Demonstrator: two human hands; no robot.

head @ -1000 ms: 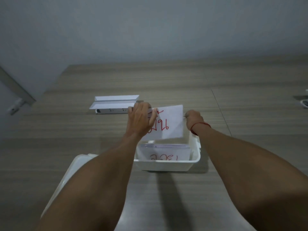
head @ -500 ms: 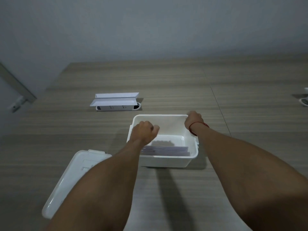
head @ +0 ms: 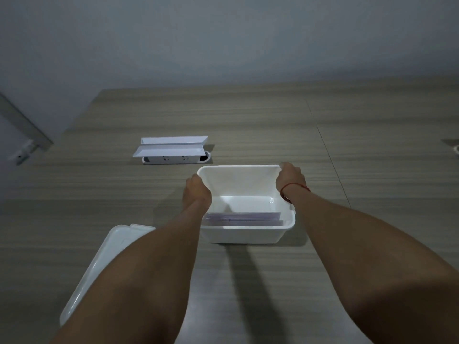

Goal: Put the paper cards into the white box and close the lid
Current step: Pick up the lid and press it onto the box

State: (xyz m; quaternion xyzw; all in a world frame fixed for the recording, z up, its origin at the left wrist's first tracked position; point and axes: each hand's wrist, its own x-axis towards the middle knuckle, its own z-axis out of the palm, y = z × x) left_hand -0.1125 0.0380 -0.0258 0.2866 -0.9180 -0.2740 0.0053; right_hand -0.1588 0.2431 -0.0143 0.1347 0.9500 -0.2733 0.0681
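Although both forearms fill the lower half of the view, they hide a good deal: the left forearm covers the near right part of the lid [head: 106, 254], which is also cut by that arm at its lower end, and the left corner of the paper cards [head: 244, 217] runs under the same wrist. Fingertips of both hands are out of sight, curled over or behind the walls of the white box [head: 238, 234], so the exact finger contact cannot be confirmed. The left hand [head: 196, 192] is closed on the box's left rim near the far corner; the right hand [head: 291, 181], with a red thread at the wrist, is closed on the right rim at the far corner. The box stands open on the wooden table [head: 372, 150], about centre of view, a white plastic tub with rounded corners and sloping walls. The cards stand on edge as a thin stack against the near wall, only their top edges visible, faintly lilac in the dim light; any writing on them is hidden. The lid lies flat on the table to the near left of the box, apart from it. Beyond the box, a white socket unit [head: 172, 153] with raised flaps sits in the table. At the right frame edge a small white object is cut off and not identifiable.
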